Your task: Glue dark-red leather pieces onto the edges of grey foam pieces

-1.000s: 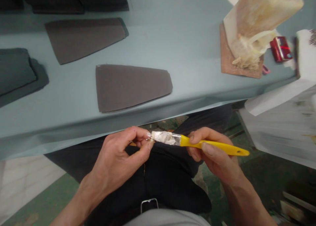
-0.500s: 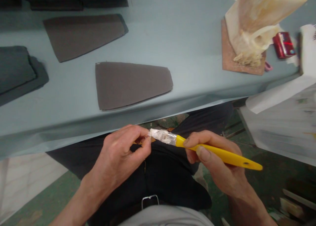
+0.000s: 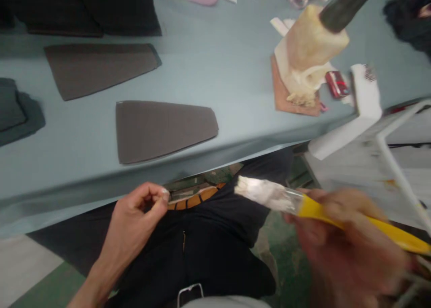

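My right hand [image 3: 350,231], smeared by motion, grips the yellow handle of a paintbrush [image 3: 261,193]. Its bristles point left and are caked with whitish stuff. Over my lap, near the table edge, my left hand [image 3: 139,213] is closed in a pinch. A small pale bit shows at its fingertips; whether it is held or stuck on, I cannot make out. Beyond the hands, a dark brown tapered stack of flat pieces [image 3: 164,130] lies near the table's front edge. A similar brown tapered piece [image 3: 101,68] lies behind it.
A crusted cream-coloured container [image 3: 310,43] with a dark rod in it stands on a brown board [image 3: 281,94]. Beside it lies a small red box [image 3: 337,84]. Black folded material [image 3: 117,7] and dark grey pieces [image 3: 23,112] lie left. White sheeting [image 3: 367,92] hangs at right.
The brush has come away from my left fingers, and my right hand has moved right with it. My left hand remains pinched. The view has shifted, showing more of the table's far side.
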A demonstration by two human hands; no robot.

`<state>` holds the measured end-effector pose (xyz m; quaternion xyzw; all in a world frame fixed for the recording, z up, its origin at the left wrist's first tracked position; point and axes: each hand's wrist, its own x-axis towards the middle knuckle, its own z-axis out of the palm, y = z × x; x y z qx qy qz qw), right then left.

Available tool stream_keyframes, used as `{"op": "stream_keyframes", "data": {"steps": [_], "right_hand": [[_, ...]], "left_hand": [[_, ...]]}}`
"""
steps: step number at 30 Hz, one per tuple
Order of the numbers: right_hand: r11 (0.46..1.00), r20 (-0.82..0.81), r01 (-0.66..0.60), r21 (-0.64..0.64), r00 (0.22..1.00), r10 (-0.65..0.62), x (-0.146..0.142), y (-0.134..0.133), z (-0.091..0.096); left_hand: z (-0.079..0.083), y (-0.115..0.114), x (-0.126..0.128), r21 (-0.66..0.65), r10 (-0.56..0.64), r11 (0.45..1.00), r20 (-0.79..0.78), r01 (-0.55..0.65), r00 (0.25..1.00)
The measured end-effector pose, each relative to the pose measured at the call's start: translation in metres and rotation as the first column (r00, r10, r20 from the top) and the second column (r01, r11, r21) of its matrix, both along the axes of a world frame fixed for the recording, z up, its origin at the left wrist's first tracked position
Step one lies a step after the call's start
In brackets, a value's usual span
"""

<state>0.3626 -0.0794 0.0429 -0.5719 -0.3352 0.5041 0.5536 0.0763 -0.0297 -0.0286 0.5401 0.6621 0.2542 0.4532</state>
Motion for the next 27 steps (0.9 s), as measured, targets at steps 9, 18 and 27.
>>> {"op": "stream_keyframes", "data": {"steps": [9, 18, 27], "right_hand": [[0.993, -0.16, 0.096, 0.072, 0.984, -0.083, 0.001, 0.026, -0.041], [0.987, -0.178, 0.154, 0.04, 0.973, -0.144, 0.007, 0.023, -0.049], [0.97, -0.192, 0.24, 0.041, 0.955, -0.228, 0.016, 0.019, -0.059]], "left_hand": [[0.007, 0.009, 0.019, -0.039, -0.063, 0.997, 0.219, 0.074, 0.974], [0.028, 0.013, 0.031, -0.053, -0.132, 0.985, 0.407, 0.167, 0.904], [0.018, 0.011, 0.032, 0.03, -0.208, 0.977, 0.383, 0.213, 0.9]]}}
